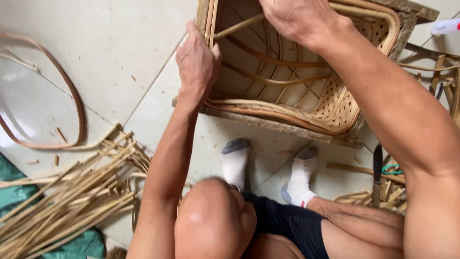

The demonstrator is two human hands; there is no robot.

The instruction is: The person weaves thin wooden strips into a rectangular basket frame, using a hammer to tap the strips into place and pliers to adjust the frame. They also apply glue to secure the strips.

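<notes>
Seated person, bare knees nearest the camera, feet in white socks [235,163] planted on the pale tile floor [105,43].

Left hand [195,62] closed around the near-left rim of a half-woven rattan basket [287,81], thumb and fingers wrapped over the bundled rim canes. Right hand [294,17] clamped over the far rim at the top, where a cross cane meets it; fingers curl out of sight, so exactly what it pinches cannot be told. The basket is tipped on its side with its mouth facing the person, and rests on a rough wooden board [268,123] just beyond the feet.

Handling, as I judge it: light for its bulk, springy rather than rigid. The open weave on the right wall would flex and catch fingertips; loose rib ends look snaggy. The thick rim hoop is the firm part, best taken there with both hands, as now.

Left of the person, a loose heap of split cane strips [72,196] over a green sheet [81,247]. Farther off, a bent cane hoop [72,96] lies flat on the tiles. To the right, more cane offcuts [388,194] and a dark-bladed knife [377,168].
</notes>
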